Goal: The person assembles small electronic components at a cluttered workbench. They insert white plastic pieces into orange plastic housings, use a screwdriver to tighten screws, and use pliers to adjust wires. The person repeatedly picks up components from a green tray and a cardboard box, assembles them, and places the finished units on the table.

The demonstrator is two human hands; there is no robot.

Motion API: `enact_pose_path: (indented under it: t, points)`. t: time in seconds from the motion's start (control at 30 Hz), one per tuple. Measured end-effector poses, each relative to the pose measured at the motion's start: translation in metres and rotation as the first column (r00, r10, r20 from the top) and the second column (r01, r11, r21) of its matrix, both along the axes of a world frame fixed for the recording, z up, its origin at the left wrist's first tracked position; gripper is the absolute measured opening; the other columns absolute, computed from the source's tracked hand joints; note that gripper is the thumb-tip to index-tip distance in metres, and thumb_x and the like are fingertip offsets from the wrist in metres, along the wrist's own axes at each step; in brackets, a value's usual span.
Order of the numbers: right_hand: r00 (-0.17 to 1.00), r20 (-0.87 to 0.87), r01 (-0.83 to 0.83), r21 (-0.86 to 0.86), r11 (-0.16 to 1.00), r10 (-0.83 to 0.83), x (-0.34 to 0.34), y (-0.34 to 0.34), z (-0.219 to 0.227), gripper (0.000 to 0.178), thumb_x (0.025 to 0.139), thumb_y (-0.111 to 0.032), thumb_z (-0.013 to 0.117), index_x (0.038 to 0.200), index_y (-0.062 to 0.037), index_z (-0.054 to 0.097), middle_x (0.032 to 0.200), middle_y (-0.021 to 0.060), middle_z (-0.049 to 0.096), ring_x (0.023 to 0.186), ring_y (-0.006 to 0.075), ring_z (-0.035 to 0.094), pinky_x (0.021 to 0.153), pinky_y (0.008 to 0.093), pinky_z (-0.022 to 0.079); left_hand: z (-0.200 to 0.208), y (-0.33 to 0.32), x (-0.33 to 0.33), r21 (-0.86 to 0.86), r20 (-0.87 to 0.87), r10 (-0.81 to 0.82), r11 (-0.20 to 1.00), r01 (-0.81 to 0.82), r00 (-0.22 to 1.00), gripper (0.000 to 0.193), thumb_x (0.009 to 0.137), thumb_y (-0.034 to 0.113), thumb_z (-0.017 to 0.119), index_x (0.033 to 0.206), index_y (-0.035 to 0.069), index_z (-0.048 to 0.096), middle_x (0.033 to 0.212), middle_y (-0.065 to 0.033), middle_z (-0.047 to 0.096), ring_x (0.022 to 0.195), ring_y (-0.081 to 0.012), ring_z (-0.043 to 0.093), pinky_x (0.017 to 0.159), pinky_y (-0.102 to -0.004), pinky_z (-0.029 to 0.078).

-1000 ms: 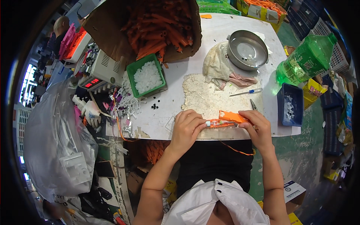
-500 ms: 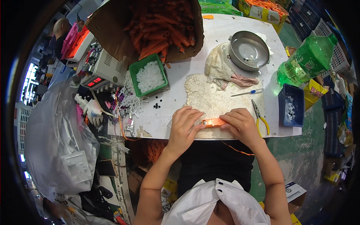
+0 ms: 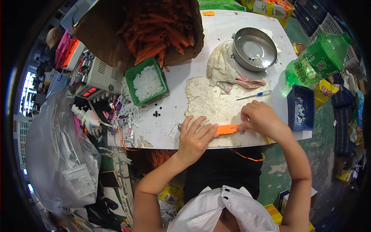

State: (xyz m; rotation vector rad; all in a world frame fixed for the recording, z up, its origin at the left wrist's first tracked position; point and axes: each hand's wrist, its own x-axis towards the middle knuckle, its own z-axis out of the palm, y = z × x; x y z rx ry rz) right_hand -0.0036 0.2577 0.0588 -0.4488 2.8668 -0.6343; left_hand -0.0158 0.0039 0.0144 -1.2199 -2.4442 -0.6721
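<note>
Close to the table's near edge I hold a long orange plastic piece point(image 3: 227, 130), its flat side facing up. My left hand point(image 3: 195, 141) grips the left end between thumb and fingers. At the right end is the thumb of my right hand point(image 3: 262, 120); that hand's other fingers are curled above it, and whether they pinch anything small is hidden. Under the right wrist only a yellow handle tip of the pliers point(image 3: 268, 140) shows. A screwdriver-like tool with a blue-capped clear handle point(image 3: 263, 93) lies just beyond the right hand.
At the left, a green bin point(image 3: 165, 92) holds white parts, before a carton point(image 3: 92, 34) of orange pieces. A metal bowl point(image 3: 236, 52), cloth point(image 3: 216, 65), green bottle point(image 3: 320, 58) and blue bin point(image 3: 290, 112) stand right. An orange wire point(image 3: 247, 155) hangs off the near edge.
My right hand has risen and shifted right, now covering most of the pliers. The orange piece has turned from its hollow side to a flat face and shows more length.
</note>
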Motion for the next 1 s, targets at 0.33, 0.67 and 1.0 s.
enact_pose_path:
  t: [0.33, 0.67, 1.0]
  points:
    - [0.972, 0.143, -0.227, 0.392, 0.892, 0.185, -0.013, -0.025, 0.018, 0.021, 0.076, -0.022, 0.072, 0.062, -0.0067, 0.068, 0.063, 0.0124, 0.064, 0.065, 0.0284, 0.066, 0.059, 0.0370, 0.046, -0.002, 0.000, 0.001, -0.010, 0.035, -0.002, 1.000, 0.003, 0.999, 0.035, 0.073, 0.018, 0.075, 0.107, 0.012, 0.069, 0.093, 0.0004, 0.065, 0.099, -0.0195, 0.060, 0.100, -0.0475, 0.035]
    - [0.974, -0.030, -0.195, 0.378, 0.905, 0.222, -0.025, -0.028, 0.024, 0.030, 0.065, -0.030, 0.078, 0.064, -0.0028, 0.067, 0.064, 0.0131, 0.064, 0.067, 0.0302, 0.066, 0.058, 0.0388, 0.046, -0.008, 0.002, 0.000, 0.062, -0.012, 0.010, 0.998, -0.009, 1.000, 0.033, 0.073, 0.017, 0.076, 0.105, 0.011, 0.070, 0.091, 0.0006, 0.065, 0.091, -0.0156, 0.061, 0.097, -0.0446, 0.038]
    - [0.993, -0.013, -0.115, 0.220, 0.969, 0.121, -0.015, -0.046, 0.001, 0.032, 0.068, -0.034, 0.077, 0.079, -0.0059, 0.065, 0.074, 0.0098, 0.065, 0.082, 0.0281, 0.065, 0.066, 0.0404, 0.049, -0.010, 0.001, 0.002, 0.099, -0.011, 0.003, 0.995, -0.002, 1.000, 0.030, 0.076, 0.019, 0.073, 0.105, 0.010, 0.069, 0.088, 0.0010, 0.064, 0.088, -0.0167, 0.060, 0.096, -0.0453, 0.039]
